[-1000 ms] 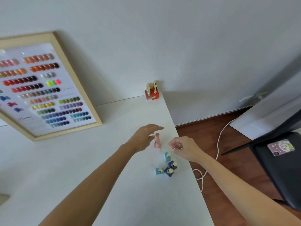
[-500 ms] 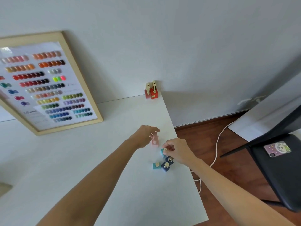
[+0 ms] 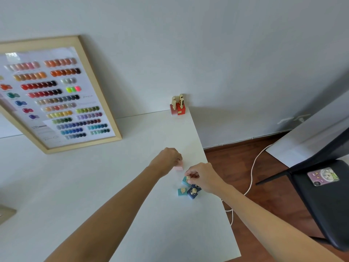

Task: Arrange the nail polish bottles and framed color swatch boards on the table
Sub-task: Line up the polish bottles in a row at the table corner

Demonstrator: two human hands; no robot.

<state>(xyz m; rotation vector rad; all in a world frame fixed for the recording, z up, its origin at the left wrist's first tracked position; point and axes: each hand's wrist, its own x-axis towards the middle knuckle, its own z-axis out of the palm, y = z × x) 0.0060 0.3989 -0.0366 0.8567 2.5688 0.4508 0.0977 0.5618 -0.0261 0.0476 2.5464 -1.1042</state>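
My left hand (image 3: 167,159) is closed over the top of a pink nail polish bottle (image 3: 178,166) standing on the white table (image 3: 94,186). Just right of it, my right hand (image 3: 203,176) pinches the gold cap of a teal bottle (image 3: 185,181). Below that stand another teal bottle (image 3: 182,191) and a dark blue bottle (image 3: 193,192); a second dark blue one is mostly hidden under my right hand. A group of red bottles (image 3: 177,108) with gold caps stands at the table's far right corner. A wood-framed color swatch board (image 3: 54,97) leans against the wall at the left.
The table's right edge runs close to the bottles, with wooden floor and a white cable (image 3: 252,173) beyond it. A black chair (image 3: 330,201) with a phone (image 3: 323,176) on its seat stands at the right. Another beige frame's corner (image 3: 5,214) shows at the left edge.
My left hand has closed down over the pink bottle. My right hand has moved left and down onto the teal bottle's cap.
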